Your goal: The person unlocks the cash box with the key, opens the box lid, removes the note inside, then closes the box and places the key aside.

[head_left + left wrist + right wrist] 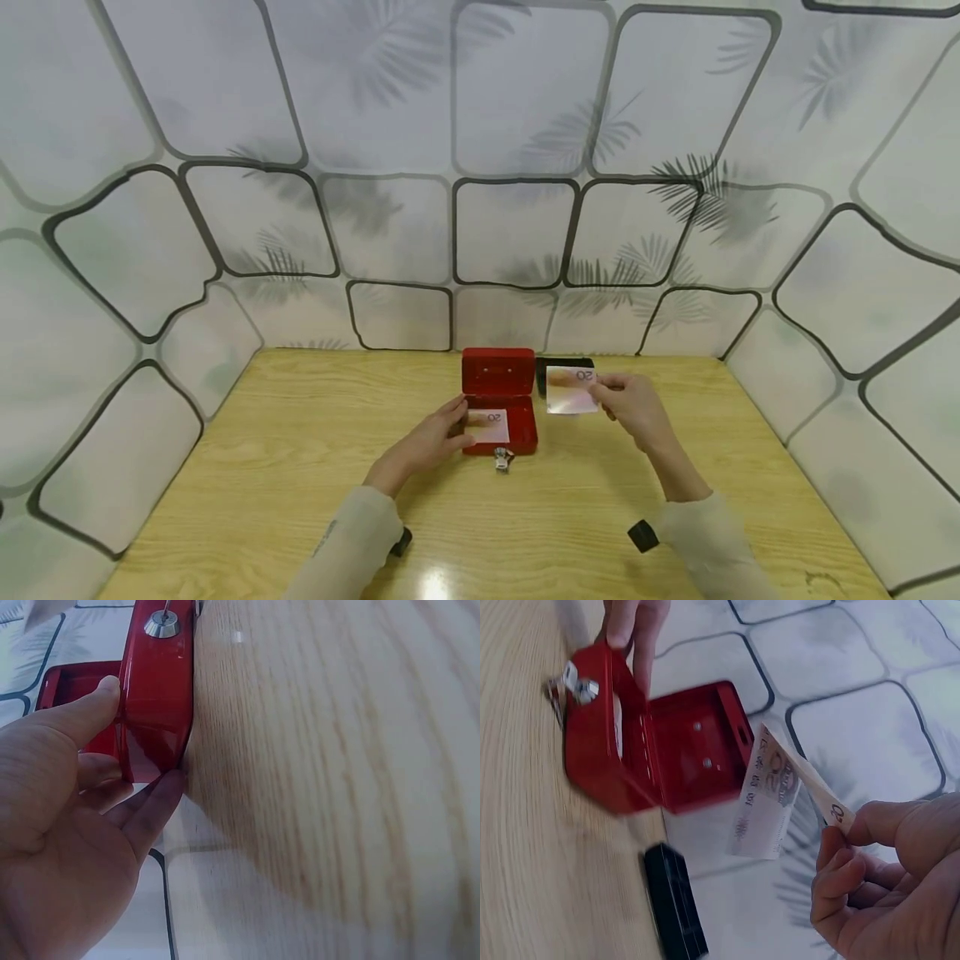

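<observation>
A small red cash box (525, 423) stands on the table with its lid (498, 379) raised. Inside it lies a banknote (489, 427) marked 20. My left hand (431, 437) grips the left end of the box, thumb over the front rim and fingers along the side, as the left wrist view shows. Between thumb and fingers, my right hand (636, 408) pinches one edge of another 20 banknote (568, 393), held up to the right of the box. In the right wrist view this folded banknote (769, 799) hangs down from the fingertips.
Keys (502, 460) hang from the lock at the box's front. A black compartment tray (673, 900) lies right of the box, partly behind the raised banknote in the head view. A patterned curtain (405, 225) borders the wooden table (300, 467) at the back and sides.
</observation>
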